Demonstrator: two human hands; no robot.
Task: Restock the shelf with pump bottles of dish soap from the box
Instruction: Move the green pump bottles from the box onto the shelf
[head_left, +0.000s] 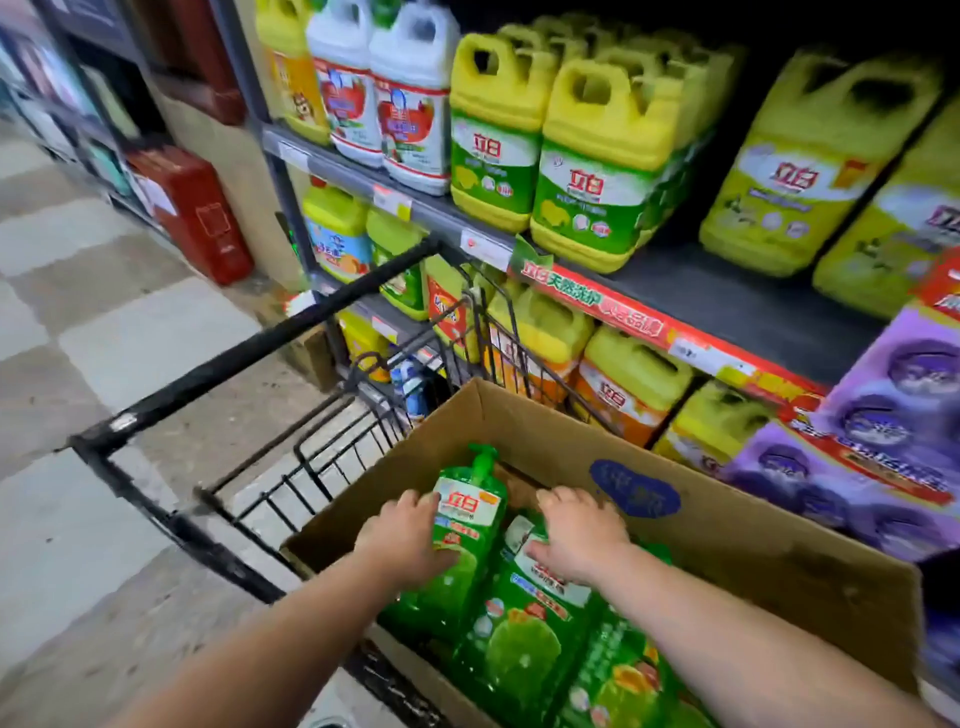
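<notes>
A: Head view. Surface, room?
B: Shop aisle, pale checkered tile floor (119, 332). Dark metal shelf rack (727, 306) on the right, red price strip along its edge. Black wire shopping cart (234, 364) carries an open brown cardboard box (753, 545).

A: Counts?
B: Four green plastic pump bottles of dish soap (470, 525) visible in the box, at its left end. Yellow handled jugs (597, 156) on the shelf, rows run back, can't count. Two white jugs (410, 104) at the shelf's left end. Purple carton packs (883, 441) at right.

A: Hands?
B: Left hand (402, 540) wrapped around the upright green bottle by the box's left wall. Right hand (576, 535) lies fingers spread on the next bottle's label; whether it grips, can't tell.
</notes>
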